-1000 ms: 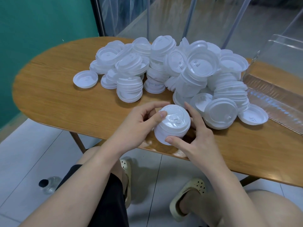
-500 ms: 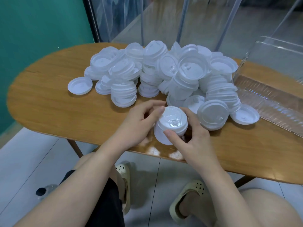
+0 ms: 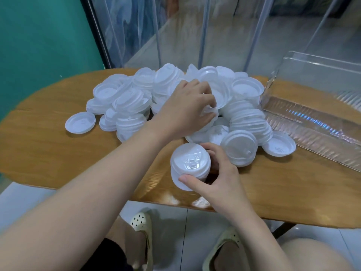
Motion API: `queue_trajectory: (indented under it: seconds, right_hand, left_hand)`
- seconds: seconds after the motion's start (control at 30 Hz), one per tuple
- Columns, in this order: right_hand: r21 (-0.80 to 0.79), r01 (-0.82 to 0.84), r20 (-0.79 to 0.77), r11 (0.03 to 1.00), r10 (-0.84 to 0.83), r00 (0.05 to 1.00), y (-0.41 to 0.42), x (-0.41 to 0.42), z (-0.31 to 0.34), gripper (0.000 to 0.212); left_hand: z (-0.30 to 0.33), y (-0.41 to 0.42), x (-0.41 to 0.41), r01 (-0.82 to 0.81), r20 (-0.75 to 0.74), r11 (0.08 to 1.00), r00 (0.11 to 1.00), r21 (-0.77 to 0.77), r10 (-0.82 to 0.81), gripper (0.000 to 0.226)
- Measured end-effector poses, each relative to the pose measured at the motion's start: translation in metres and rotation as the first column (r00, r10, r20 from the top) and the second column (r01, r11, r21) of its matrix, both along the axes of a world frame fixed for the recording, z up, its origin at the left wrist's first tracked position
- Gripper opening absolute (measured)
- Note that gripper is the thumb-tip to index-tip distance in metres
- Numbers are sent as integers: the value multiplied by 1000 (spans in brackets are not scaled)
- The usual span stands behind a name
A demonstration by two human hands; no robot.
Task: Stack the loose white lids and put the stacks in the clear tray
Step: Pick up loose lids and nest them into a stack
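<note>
Most round white plastic lids [image 3: 195, 106] lie heaped mid-frame, clear plastic tray [image 3: 312, 122] at right apparently empty; right hand [image 3: 216, 175] clasps 1 short stack of white lids [image 3: 190, 165], left hand [image 3: 187, 108] curls fingers onto heaped lids.

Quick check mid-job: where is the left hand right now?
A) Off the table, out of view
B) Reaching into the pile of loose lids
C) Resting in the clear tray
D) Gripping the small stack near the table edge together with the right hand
B: the left hand is stretched out into the pile of loose lids, fingers curled over one, while only the right hand holds the small stack.
</note>
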State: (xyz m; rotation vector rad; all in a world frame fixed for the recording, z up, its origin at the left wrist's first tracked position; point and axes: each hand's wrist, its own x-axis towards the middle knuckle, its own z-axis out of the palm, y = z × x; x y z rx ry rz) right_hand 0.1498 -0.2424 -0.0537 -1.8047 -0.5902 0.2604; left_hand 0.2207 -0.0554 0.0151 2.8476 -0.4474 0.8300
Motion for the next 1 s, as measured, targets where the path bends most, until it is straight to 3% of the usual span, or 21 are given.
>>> queue_trajectory:
  seconds: [0.13, 0.3, 0.57, 0.63, 0.8, 0.83, 0.93, 1.0]
  right_hand:
    - [1, -15, -13, 1000, 15, 1000, 0, -1, 1, 69]
    - [15, -11, -16, 1000, 11, 1000, 1, -3, 3, 68]
    - [8, -24, -7, 1000, 24, 1000, 5, -6, 7, 66]
    - [5, -26, -2, 1000, 26, 1000, 6, -6, 8, 66]
    - [4, -24, 24, 1000, 24, 999, 8, -6, 7, 67]
    - [4, -23, 28, 1000, 23, 999, 9, -5, 6, 68]
    - [0, -30, 31, 1000, 30, 999, 13, -6, 4, 70]
    - [-3, -36, 20, 999, 36, 999, 15, -7, 4, 71]
  left_hand:
    - [-2, -1, 1, -35, 70, 999, 997, 18, 33, 7]
    - [1, 9, -5, -66, 50, 996, 996, -65, 69, 5]
    - [13, 22, -44, -65, -12, 915, 998, -399, 66, 19]
    - [15, 19, -71, -74, -7, 812, 996, -579, 86, 20]
    - [-6, 14, -139, -96, -38, 425, 989, -900, 143, 14]
    - [-9, 15, -148, -85, -28, 363, 987, -928, 160, 13]
    - [-6, 22, -164, -82, -18, 323, 981, -943, 196, 15]
    - [0, 27, -167, -27, 0, 191, 990, -981, 141, 16]
